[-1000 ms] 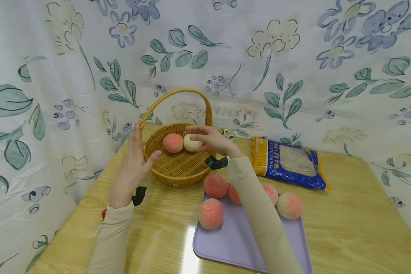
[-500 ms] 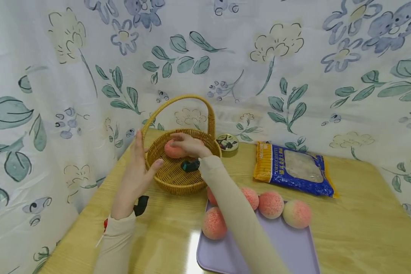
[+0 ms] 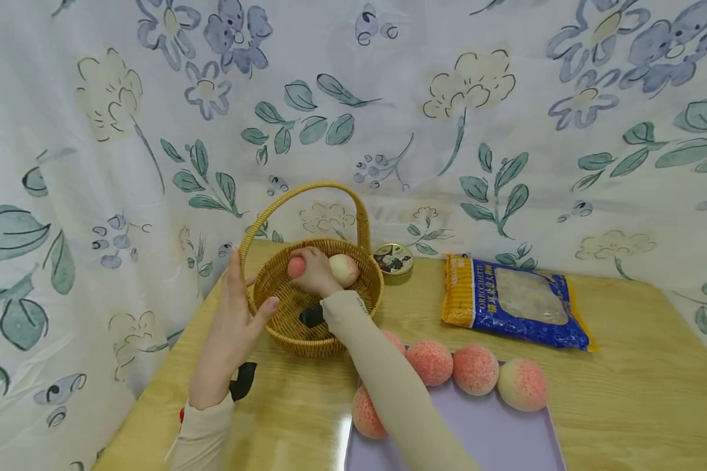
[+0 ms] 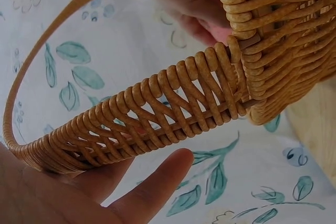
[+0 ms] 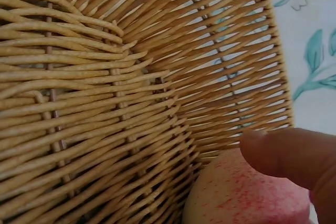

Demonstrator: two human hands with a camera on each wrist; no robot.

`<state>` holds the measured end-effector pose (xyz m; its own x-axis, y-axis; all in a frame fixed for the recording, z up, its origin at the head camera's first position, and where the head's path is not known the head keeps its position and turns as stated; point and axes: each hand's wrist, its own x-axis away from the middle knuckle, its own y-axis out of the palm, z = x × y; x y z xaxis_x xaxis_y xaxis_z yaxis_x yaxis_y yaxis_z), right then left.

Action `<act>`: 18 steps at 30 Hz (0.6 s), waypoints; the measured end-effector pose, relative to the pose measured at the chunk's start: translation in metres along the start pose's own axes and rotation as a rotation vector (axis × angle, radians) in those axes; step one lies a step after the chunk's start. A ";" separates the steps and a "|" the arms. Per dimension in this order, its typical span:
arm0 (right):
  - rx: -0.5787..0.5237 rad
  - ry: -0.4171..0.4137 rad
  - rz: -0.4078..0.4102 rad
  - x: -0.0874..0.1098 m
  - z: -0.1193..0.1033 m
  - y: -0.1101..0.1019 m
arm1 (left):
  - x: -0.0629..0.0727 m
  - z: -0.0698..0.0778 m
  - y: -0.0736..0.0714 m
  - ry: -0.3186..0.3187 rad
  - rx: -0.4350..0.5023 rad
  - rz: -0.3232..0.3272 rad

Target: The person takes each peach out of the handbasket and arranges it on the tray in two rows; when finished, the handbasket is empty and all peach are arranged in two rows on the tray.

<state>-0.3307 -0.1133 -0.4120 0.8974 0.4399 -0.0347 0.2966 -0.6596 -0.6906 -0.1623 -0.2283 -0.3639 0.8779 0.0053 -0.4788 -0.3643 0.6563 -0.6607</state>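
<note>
In the head view a round wicker basket (image 3: pixel 306 347) with a tall arched handle stands at the back left of the table. Inside it, my right hand (image 3: pixel 317 271) curls its fingers round a pink peach (image 3: pixel 296 266), largely hidden behind the hand. A paler peach (image 3: pixel 344 270) sits just right of that hand. The right wrist view has my thumb (image 5: pixel 283 153) lying over a red-speckled peach (image 5: pixel 247 192) near the wicker wall. My left hand (image 3: pixel 226 340) is at the handle's left base, its fingers pointing up and mostly straight. Close up, the woven handle (image 4: pixel 152 108) crosses beside that hand (image 4: pixel 105 192).
A lilac tray (image 3: pixel 471 425) with several peaches (image 3: pixel 475 369) along its edges lies in front, partly under my right forearm. A round tin (image 3: pixel 393 263) stands right of the basket. Further right lies a blue-and-yellow pasta bag (image 3: pixel 518 301). A floral curtain hangs behind.
My right hand has gone from the paler peach on the right to the pink one on the left and lower into the basket. My left hand stays by the handle. The view has tilted up slightly.
</note>
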 end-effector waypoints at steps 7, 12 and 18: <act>-0.087 0.033 -0.132 0.011 0.004 0.000 | 0.002 0.000 0.005 0.000 0.010 -0.016; -0.281 0.080 -0.219 0.023 0.000 -0.012 | 0.001 0.000 0.007 0.006 0.021 -0.032; -0.363 -0.018 -0.256 0.039 -0.023 -0.054 | -0.003 -0.004 -0.003 -0.024 0.023 -0.042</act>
<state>-0.3048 -0.0743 -0.3596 0.7752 0.6254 0.0892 0.6069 -0.6981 -0.3799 -0.1651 -0.2332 -0.3625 0.8996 -0.0047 -0.4368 -0.3200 0.6735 -0.6663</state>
